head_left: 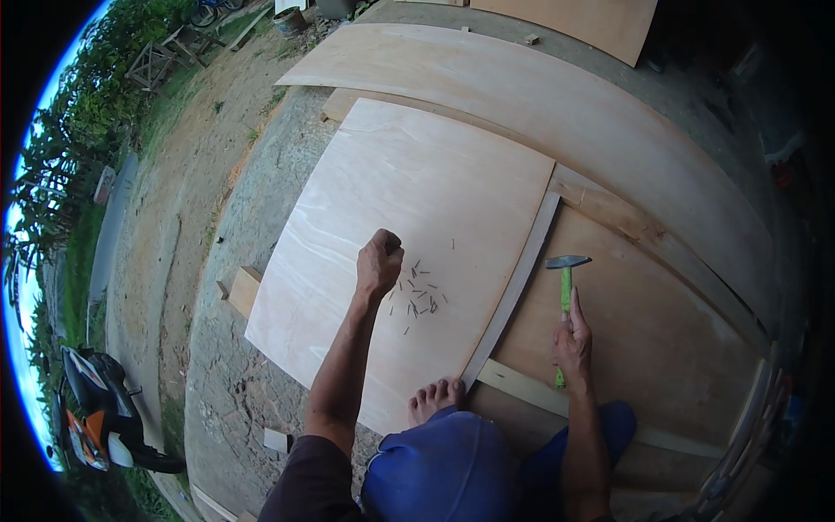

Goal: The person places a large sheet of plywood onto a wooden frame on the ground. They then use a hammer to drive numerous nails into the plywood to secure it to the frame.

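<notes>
Head cam: right hand (573, 346) has its fingers wrapped round the green handle of the hammer (566, 291), long axis pointing away from the body, metal head out past the fingertips. Left hand (379, 265) is over the pale panel (348, 204), fingers curled in, but from this angle I honestly can't tell if they're pinching anything. Loose nails (432, 304) lie on it, right of those fingers and bodyward, pointing every which way; left hand's way closer.
</notes>
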`<action>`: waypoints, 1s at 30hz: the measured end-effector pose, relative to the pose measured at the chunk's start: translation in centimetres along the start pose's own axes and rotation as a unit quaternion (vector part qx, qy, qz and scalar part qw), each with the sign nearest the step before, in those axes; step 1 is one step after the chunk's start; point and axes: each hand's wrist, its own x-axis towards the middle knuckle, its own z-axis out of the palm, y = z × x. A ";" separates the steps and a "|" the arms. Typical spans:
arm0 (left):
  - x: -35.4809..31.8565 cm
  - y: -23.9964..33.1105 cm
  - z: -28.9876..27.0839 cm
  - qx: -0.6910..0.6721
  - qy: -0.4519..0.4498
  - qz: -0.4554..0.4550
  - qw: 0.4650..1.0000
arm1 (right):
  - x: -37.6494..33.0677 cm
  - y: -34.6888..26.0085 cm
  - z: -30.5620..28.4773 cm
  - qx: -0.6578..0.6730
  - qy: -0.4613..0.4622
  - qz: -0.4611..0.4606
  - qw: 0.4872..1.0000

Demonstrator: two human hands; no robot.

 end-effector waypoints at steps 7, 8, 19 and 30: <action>-0.7 1.0 1.5 0.112 -0.055 0.067 0.990 | 0.1 -0.9 -0.5 0.042 0.013 -0.006 0.999; -0.7 1.2 2.0 0.126 -0.054 0.077 0.988 | 0.2 -0.6 -0.5 0.037 0.013 -0.013 0.999; 0.7 4.2 6.7 0.040 0.014 0.241 0.970 | 1.1 0.6 -0.7 -0.023 0.042 -0.069 0.996; 10.1 15.3 14.9 -0.413 -0.189 -0.036 0.890 | 1.7 0.9 -1.1 -0.002 0.072 -0.067 0.995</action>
